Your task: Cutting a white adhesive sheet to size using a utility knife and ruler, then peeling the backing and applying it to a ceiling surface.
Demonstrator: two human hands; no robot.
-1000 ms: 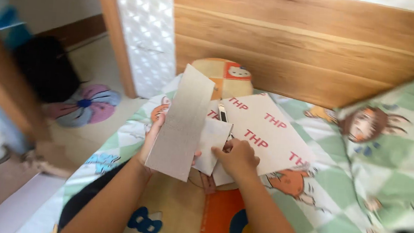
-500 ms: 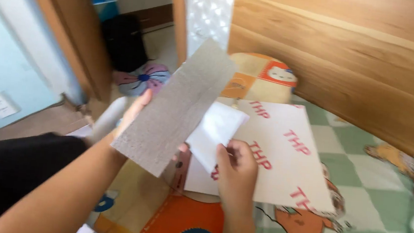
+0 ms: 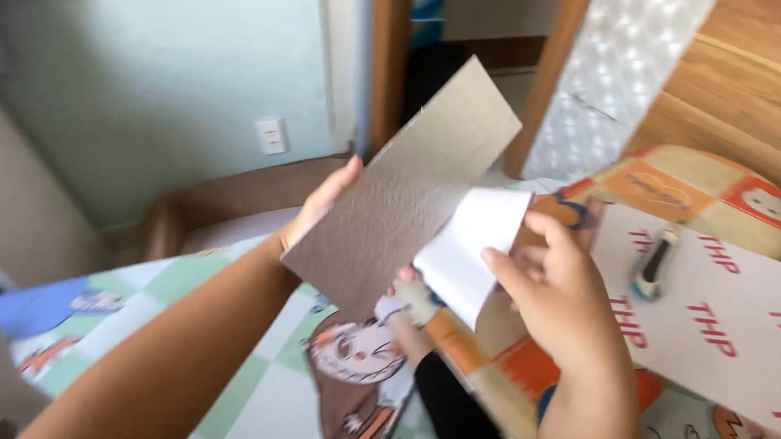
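Bedding with green checks and cartoon figures (image 3: 341, 356) lies under both arms, and a large white sheet with red lettering (image 3: 730, 325) rests on it to the right, carrying a small dark and blue tool (image 3: 655, 266) and touching a round orange cushion (image 3: 694, 194) against the wooden headboard (image 3: 759, 101). The left hand (image 3: 316, 208) grips the edge of a grey cardboard rectangle (image 3: 402, 192), raised and tilted, hiding part of the doorway behind. The right hand (image 3: 558, 295), fingers curled, pinches a smaller white sheet (image 3: 468, 250) overlapping the cardboard's lower right edge.
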